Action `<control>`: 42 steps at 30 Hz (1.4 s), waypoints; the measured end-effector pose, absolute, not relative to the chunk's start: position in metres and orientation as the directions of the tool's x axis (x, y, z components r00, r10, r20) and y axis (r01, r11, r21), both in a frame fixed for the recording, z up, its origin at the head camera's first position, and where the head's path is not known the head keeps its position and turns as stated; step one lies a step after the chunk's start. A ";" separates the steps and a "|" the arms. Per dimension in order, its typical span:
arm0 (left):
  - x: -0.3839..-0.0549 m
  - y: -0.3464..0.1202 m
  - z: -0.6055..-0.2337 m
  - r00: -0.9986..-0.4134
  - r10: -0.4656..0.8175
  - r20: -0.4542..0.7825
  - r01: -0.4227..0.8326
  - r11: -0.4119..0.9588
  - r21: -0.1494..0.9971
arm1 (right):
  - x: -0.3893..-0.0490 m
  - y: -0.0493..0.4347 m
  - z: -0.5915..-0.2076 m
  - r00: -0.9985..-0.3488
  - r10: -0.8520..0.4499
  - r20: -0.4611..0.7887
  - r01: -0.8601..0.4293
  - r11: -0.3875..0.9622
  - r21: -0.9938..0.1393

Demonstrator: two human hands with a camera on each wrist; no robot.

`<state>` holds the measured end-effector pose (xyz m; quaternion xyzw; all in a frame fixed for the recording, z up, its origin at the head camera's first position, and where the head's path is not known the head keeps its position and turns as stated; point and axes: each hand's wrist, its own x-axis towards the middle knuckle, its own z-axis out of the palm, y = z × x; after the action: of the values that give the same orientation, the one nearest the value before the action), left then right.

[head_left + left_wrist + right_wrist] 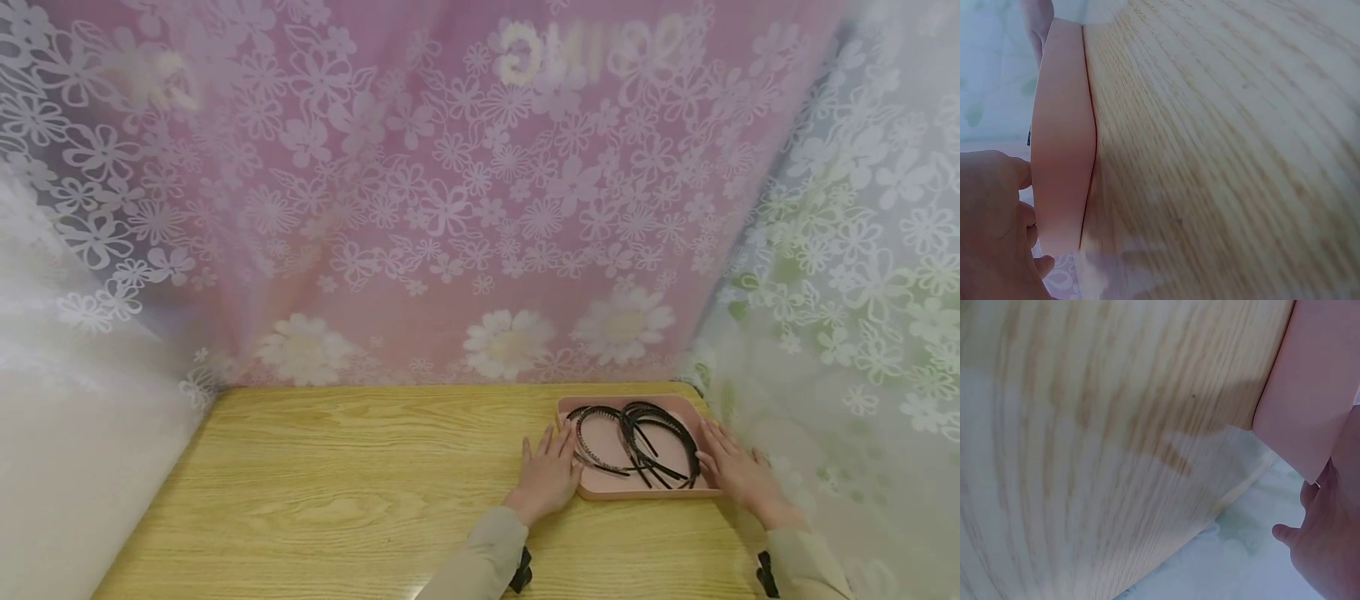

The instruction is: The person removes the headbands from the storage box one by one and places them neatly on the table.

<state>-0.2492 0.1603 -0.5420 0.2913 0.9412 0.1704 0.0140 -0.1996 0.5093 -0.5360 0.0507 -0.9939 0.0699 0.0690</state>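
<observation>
A shallow pink tray [651, 493] sits on the wooden table, with several dark headbands [663, 414] piled inside, some with comb teeth. At its left side my left hand [546, 479] holds the edge, index finger and thumb at the rim, other fingers spread outside. My right hand [742, 475] grips the opposite side, thumb over the rim and fingers along the outer wall. In the left wrist view the tray's outer wall [1063, 137] stands beside the left fingers [1022, 215]. Its corner [1310, 412] shows in the right wrist view, the right fingertips partly hidden behind it.
The wood-grain table [337, 492] extends to the left of the tray. A pink flowered curtain [420, 208] hangs along the back edge. Pale sheets enclose both sides, the right sheet [847, 375] close beside my right hand.
</observation>
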 end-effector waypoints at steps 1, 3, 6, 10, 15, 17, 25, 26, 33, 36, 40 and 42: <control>-0.249 0.159 -0.541 -0.830 0.553 0.074 0.545 0.775 0.320 | -0.200 0.509 -0.536 -0.984 -0.092 0.150 -0.112 0.985 -0.129; -0.249 0.157 -0.540 -0.829 0.555 0.071 0.546 0.775 0.317 | -0.200 0.508 -0.537 -0.981 -0.097 0.165 -0.117 0.986 -0.116; -0.249 0.154 -0.538 -0.828 0.557 0.063 0.547 0.779 0.305 | -0.200 0.507 -0.541 -0.975 -0.101 0.197 -0.125 0.986 -0.113; -0.250 0.152 -0.539 -0.830 0.555 0.056 0.545 0.784 0.297 | -0.201 0.506 -0.547 -0.970 -0.091 0.223 -0.125 0.982 -0.143; -0.252 0.148 -0.543 -0.829 0.556 0.062 0.546 0.781 0.301 | -0.201 0.506 -0.552 -0.970 -0.087 0.228 -0.125 0.979 -0.158; -0.253 0.146 -0.544 -0.828 0.557 0.061 0.547 0.779 0.308 | -0.202 0.506 -0.554 -0.967 -0.099 0.234 -0.135 0.981 -0.142; -0.251 0.135 -0.539 -0.828 0.558 0.055 0.546 0.780 0.306 | -0.206 0.512 -0.559 -0.952 -0.150 0.268 -0.188 0.974 -0.123; -0.251 0.134 -0.538 -0.828 0.558 0.056 0.547 0.779 0.306 | -0.206 0.513 -0.559 -0.954 -0.142 0.263 -0.181 0.974 -0.133; -0.255 0.128 -0.541 -0.825 0.562 0.061 0.554 0.781 0.287 | -0.198 0.505 -0.542 -0.985 -0.079 0.150 -0.109 0.974 -0.199; -0.254 0.125 -0.540 -0.826 0.561 0.061 0.553 0.783 0.286 | -0.199 0.503 -0.545 -0.979 -0.083 0.184 -0.115 0.978 -0.173; -0.254 0.123 -0.541 -0.825 0.561 0.073 0.557 0.783 0.278 | -0.197 0.499 -0.545 -0.976 -0.085 0.199 -0.113 0.984 -0.135; -0.254 0.122 -0.540 -0.822 0.565 0.070 0.560 0.780 0.279 | -0.196 0.497 -0.545 -0.978 -0.082 0.193 -0.107 0.986 -0.125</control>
<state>-0.2543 0.1221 -0.5403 0.2979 0.9435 0.1450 0.0088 -0.1955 0.4970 -0.5446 0.0477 -0.9921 0.0674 0.0940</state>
